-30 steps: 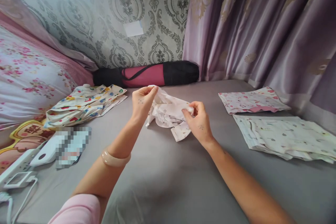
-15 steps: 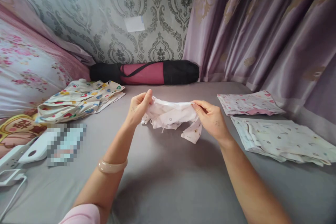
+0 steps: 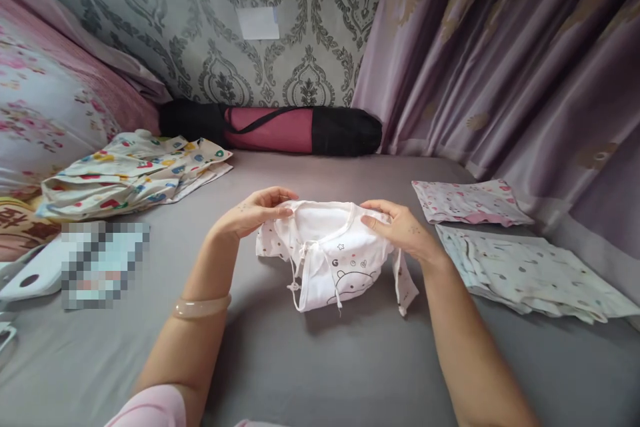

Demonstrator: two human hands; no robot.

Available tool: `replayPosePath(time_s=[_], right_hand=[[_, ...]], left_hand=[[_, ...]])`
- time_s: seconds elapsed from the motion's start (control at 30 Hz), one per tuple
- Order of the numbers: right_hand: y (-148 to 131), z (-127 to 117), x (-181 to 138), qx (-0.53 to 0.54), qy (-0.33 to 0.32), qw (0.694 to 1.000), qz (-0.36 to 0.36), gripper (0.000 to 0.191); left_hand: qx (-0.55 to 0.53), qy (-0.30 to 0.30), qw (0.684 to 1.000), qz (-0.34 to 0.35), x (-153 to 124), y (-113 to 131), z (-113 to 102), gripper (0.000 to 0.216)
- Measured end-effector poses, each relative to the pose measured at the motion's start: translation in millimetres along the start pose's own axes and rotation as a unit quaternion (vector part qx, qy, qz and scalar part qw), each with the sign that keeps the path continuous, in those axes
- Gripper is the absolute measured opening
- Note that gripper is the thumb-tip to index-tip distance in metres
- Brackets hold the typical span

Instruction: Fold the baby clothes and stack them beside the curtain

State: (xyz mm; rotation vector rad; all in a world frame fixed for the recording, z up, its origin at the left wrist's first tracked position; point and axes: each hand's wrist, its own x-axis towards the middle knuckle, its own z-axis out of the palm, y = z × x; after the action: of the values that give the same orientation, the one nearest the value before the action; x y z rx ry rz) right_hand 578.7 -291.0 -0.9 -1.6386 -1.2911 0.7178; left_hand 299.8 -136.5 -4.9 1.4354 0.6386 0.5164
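Between my two hands hangs a small white baby shirt [image 3: 320,267] with ties at the front, a bear drawing and a star. Its neck opening faces up, and its lower part hangs just over or on the grey bed sheet; which one I cannot tell. My left hand [image 3: 257,209] pinches the shirt at its left shoulder, thumb in front. The opposite shoulder is gripped by my right hand [image 3: 395,223], with the fingers behind the cloth. One sleeve dangles below each hand.
Two folded garments lie on the right, a pink-patterned one [image 3: 470,201] and a pale printed stack [image 3: 535,270]. Colourful printed clothes [image 3: 135,170] lie at the left, near a white device [image 3: 45,267] and a blurred-out item [image 3: 107,267]. A black and red long bag [image 3: 270,130] rests against the wall.
The shirt has turned from a bunched, edge-on strip to showing its front, neckline and ties. My hands have shifted to its shoulders and sit slightly lower. The view has tilted down a little.
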Motion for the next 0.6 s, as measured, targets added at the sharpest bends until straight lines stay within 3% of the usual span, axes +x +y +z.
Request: replayPosePath(time_s=[0.23, 0.4, 0.6], right_hand=[[12, 0, 1, -0.048, 0.023, 0.998, -0.014, 0.034], [12, 5, 3, -0.075, 0.037, 0.991, -0.108, 0.03], [9, 11, 4, -0.061, 0.053, 0.986, -0.145, 0.022]], left_hand=[[0.03, 0.005, 0.999, 0.029, -2, 6, 5, 0.037], [0.083, 0.032, 0.996, 0.028, 0, 5, 9, 0.03], [0.145, 0.06, 0.987, 0.024, 0, 3, 7, 0.025]])
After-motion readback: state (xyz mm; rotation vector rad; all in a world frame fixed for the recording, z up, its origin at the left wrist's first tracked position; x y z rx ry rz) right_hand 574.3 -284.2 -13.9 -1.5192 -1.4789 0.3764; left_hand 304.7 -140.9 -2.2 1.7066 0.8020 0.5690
